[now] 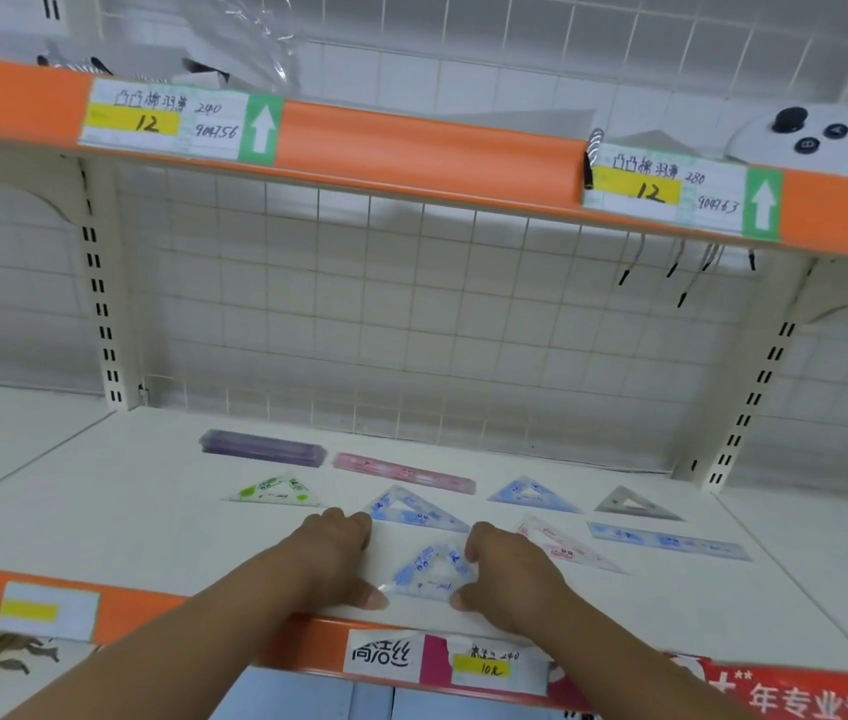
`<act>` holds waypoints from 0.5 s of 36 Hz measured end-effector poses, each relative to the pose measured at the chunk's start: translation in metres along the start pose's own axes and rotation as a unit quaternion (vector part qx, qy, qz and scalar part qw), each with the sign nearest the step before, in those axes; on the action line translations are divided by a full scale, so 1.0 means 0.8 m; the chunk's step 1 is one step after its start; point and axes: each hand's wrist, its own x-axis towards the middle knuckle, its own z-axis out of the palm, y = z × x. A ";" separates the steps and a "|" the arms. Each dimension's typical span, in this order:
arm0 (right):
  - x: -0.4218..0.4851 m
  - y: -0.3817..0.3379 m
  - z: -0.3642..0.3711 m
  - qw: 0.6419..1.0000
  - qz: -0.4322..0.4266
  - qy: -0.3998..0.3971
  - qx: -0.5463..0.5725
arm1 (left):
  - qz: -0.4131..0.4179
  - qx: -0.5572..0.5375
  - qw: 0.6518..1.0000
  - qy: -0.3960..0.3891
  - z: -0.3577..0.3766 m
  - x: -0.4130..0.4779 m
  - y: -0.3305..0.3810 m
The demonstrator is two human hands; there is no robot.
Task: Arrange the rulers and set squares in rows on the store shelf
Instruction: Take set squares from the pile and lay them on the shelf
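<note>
On the white shelf [152, 537], a clear set square with blue print [432, 571] lies near the front edge. My left hand [339, 553] and my right hand [505, 569] flank it, each thumb tip touching a lower corner, fingers curled. Behind it lie another blue set square [414, 509], a green one [274, 492], a further blue one [533, 495] and a grey one [635, 504]. A purple ruler stack [263, 448] and a pink ruler [404, 471] sit at the back. A pink set square [567, 550] and a blue ruler [668, 540] lie to the right.
An orange-edged upper shelf [411, 142] with price labels overhangs, carrying a white controller [816, 140] at the right. A wire grid backs the shelf. The front rail [152, 610] is orange with labels. Slotted uprights stand at both sides.
</note>
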 end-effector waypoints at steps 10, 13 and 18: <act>-0.003 0.005 -0.003 0.993 -0.078 -0.012 -0.090 | 0.001 0.008 1.000 0.004 -0.001 0.000 0.002; 0.002 0.008 -0.003 0.996 -0.081 -0.014 -0.036 | 0.002 0.007 1.000 0.005 0.000 0.000 0.001; 0.015 0.014 0.003 0.994 -0.059 -0.023 0.087 | 0.002 0.007 1.000 0.007 0.000 -0.001 0.001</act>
